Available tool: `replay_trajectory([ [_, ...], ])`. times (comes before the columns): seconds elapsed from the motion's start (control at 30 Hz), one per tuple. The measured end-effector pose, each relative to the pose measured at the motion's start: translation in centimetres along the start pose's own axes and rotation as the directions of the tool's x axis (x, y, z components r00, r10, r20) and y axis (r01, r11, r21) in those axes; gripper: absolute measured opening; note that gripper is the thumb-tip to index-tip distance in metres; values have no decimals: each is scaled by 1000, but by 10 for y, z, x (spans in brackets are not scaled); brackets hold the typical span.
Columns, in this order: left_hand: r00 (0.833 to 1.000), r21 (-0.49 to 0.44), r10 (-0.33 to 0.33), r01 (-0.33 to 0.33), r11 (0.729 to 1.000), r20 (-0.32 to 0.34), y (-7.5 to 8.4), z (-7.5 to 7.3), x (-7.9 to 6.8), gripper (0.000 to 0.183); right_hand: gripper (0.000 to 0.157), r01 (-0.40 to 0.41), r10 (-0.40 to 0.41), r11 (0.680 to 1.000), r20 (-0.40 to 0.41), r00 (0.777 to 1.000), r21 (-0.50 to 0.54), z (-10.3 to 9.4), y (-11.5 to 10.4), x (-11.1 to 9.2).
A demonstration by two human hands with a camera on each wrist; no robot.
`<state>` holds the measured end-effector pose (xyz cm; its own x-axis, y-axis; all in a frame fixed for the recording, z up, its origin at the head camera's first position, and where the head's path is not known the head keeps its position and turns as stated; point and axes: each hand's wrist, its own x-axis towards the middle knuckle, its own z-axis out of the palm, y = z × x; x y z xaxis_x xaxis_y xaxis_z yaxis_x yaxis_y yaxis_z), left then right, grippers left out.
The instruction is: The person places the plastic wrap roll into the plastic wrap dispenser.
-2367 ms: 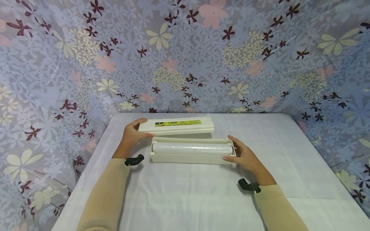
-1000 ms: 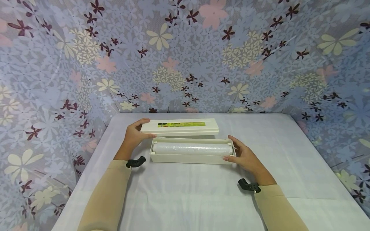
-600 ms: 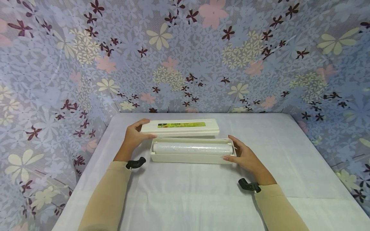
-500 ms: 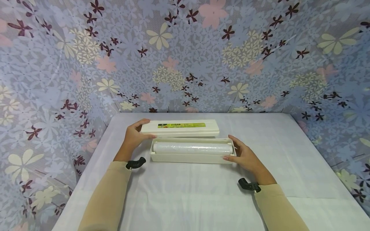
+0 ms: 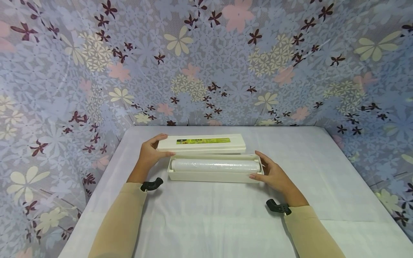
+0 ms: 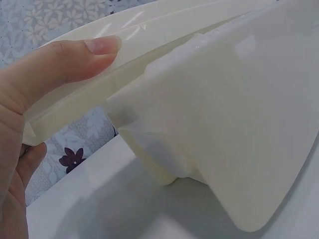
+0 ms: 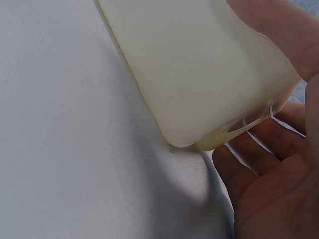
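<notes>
A long cream plastic box sits on the table with a roll of cling film lying inside it. Behind it, the box's lid, bearing a yellow-green label, is held raised over the far rim. My left hand grips the lid's left end, thumb on the near side; the left wrist view shows that thumb pressed along the lid above the box. At the box's right end, my right hand holds it between thumb and fingers. In the right wrist view the fingers curve around the box end.
The table is covered in white cloth and backed by a floral curtain on its far and left sides. Black camera mounts are strapped at both wrists, over beige sleeves.
The lid has shifted to the right and slightly nearer to the box, with my left hand moving along with it. The right hand and the box have stayed in place.
</notes>
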<state>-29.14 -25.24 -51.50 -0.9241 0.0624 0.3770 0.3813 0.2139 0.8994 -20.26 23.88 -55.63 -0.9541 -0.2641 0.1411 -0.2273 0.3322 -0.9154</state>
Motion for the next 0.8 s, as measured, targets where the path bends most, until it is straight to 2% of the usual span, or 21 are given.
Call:
replay_trajectory([
  [0.2, 1000, -2, -5, 5, 1000, -8, 1, 1, -1, 79, 108, -3, 3, 1000, -2, 1000, -12, 0, 0, 0],
  [0.57, 1000, -28, 30, -30, 999, -11, 0, 2, -3, 77, 109, 1, -1, 1000, -11, 1000, -20, 1, 0, 0],
  [0.8, 1000, -32, -11, 12, 999, 15, 37, 7, -18, 76, 109, 9, -9, 1000, -6, 1000, -7, 1, 2, 0],
])
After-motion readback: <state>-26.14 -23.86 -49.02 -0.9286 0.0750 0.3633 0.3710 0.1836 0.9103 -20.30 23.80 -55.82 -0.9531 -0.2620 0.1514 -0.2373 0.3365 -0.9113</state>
